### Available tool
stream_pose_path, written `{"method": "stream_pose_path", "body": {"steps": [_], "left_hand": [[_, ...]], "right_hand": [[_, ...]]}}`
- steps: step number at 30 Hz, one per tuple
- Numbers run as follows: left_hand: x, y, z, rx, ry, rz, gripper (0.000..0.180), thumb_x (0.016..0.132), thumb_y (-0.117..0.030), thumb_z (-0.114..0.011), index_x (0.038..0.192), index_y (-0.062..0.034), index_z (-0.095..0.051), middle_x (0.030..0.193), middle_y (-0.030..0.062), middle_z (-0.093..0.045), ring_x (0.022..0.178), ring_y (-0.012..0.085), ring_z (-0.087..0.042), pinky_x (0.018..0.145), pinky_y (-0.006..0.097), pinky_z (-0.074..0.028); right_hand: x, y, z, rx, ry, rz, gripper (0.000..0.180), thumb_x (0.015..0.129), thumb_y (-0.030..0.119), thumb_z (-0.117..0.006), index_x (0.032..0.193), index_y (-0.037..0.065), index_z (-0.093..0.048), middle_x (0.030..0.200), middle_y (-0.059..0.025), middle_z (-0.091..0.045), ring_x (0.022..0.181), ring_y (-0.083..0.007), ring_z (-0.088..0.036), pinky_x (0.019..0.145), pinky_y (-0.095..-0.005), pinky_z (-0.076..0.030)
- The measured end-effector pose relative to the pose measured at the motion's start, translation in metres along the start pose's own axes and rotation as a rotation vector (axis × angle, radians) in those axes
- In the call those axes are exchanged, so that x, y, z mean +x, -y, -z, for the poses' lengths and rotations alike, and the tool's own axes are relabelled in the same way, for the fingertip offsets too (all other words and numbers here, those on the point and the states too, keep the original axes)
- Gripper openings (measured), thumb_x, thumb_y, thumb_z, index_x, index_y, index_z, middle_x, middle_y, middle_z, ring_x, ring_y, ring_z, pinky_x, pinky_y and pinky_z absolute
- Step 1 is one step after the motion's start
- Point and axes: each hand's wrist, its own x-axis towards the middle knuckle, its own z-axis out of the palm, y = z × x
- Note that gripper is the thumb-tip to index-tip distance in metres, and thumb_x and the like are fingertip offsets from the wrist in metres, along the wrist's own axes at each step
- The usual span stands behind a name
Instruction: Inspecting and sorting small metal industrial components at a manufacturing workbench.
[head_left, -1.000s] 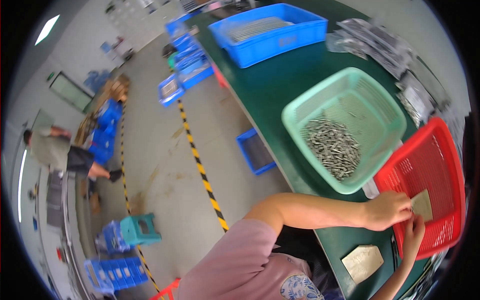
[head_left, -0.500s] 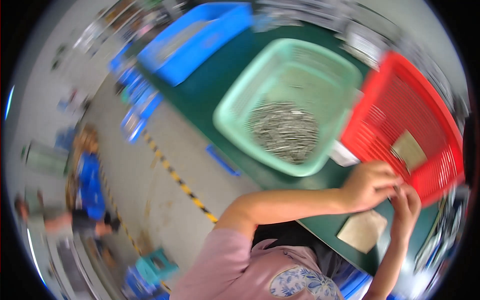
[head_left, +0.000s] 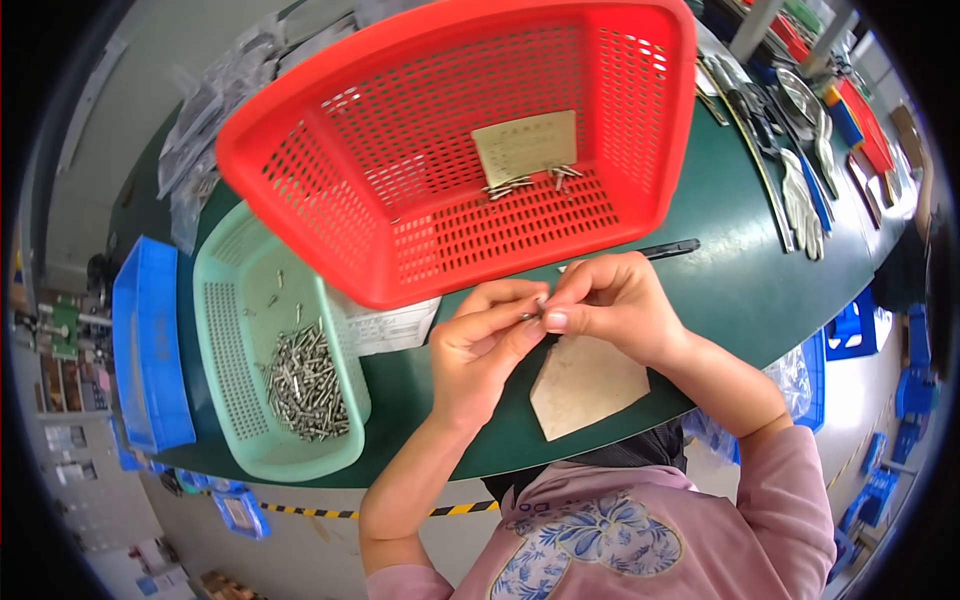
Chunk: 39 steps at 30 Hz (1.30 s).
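My left hand [head_left: 475,350] and my right hand [head_left: 625,305] meet at their fingertips in front of the red basket. Both pinch a small metal pin [head_left: 530,316], mostly covered by the fingers. The red perforated basket [head_left: 350,240] holds a few similar metal pins [head_left: 510,187] and a pale printed card [head_left: 527,143]. To the left, a light green basket [head_left: 232,370] contains a heap of metal pins [head_left: 305,385]. Under my hands, a beige flat pad [head_left: 585,387] lies on the green table [head_left: 725,290].
A black pen [head_left: 672,249] lies by the red basket's near edge. White paper [head_left: 390,325] sits partly beneath that basket. A blue bin [head_left: 152,345] stands at the far left. Gloves [head_left: 800,205] and hand tools lie at the right; grey plastic bags [head_left: 225,100] are at the back left.
My view has swung to the right, so the red basket now sits in the middle and the green one at left. Both hands stay together at the fingertips.
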Motion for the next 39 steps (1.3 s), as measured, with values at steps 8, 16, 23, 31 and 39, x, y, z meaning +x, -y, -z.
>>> {"method": "stream_pose_path", "body": {"steps": [8,16,23,31,39], "left_hand": [[-0.004,-0.005,0.002,0.356,-0.168,-0.159,0.021,0.081,0.005,-0.061,0.102,0.0043,-0.063,0.107,0.0117,-0.057,0.093,0.016,-0.058,0.074,0.024,-0.051],[0.0,-0.007,0.008,0.355,-0.271,-0.099,0.014,0.083,0.0,-0.059,0.097,0.004,-0.064,0.104,0.0113,-0.059,0.09,0.0147,-0.059,0.07,0.024,-0.051],[0.001,-0.006,0.005,0.099,-0.27,0.09,0.015,0.086,-0.006,-0.059,0.099,-0.0007,-0.063,0.095,0.0075,-0.064,0.09,0.0128,-0.06,0.073,0.025,-0.049],[0.0,-0.003,0.006,0.071,-0.266,0.105,0.015,0.086,-0.008,-0.06,0.098,-0.0016,-0.063,0.095,0.0049,-0.063,0.087,0.0103,-0.058,0.071,0.025,-0.048],[-0.001,0.0,0.004,-0.017,-0.274,0.146,0.018,0.084,-0.009,-0.063,0.099,0.0,-0.063,0.095,0.0055,-0.063,0.085,0.0109,-0.059,0.071,0.024,-0.049]], "right_hand": [[-0.001,-0.001,-0.016,-0.677,-0.017,0.538,0.021,0.075,0.007,-0.062,0.096,0.001,-0.065,0.079,-0.0105,-0.062,0.073,-0.0273,-0.058,0.065,-0.0359,-0.045],[0.043,0.016,0.015,-1.633,-0.154,0.546,0.012,0.065,0.01,-0.06,0.076,0.01,-0.065,0.076,-0.0055,-0.059,0.077,-0.0224,-0.057,0.068,-0.0348,-0.043],[0.1,0.028,0.044,-2.089,-0.006,0.496,0.006,0.068,0.011,-0.059,0.069,0.011,-0.064,0.079,-0.0037,-0.059,0.085,-0.0224,-0.058,0.072,-0.0346,-0.045],[0.105,0.031,0.04,-2.055,0.09,0.535,0.004,0.069,0.013,-0.061,0.069,0.009,-0.064,0.075,-0.0045,-0.06,0.082,-0.0231,-0.06,0.071,-0.0364,-0.047],[0.021,0.021,-0.007,-0.951,-0.009,0.347,0.012,0.064,0.012,-0.068,0.073,0.005,-0.063,0.066,-0.0065,-0.062,0.059,-0.0199,-0.061,0.054,-0.0305,-0.049]]}}
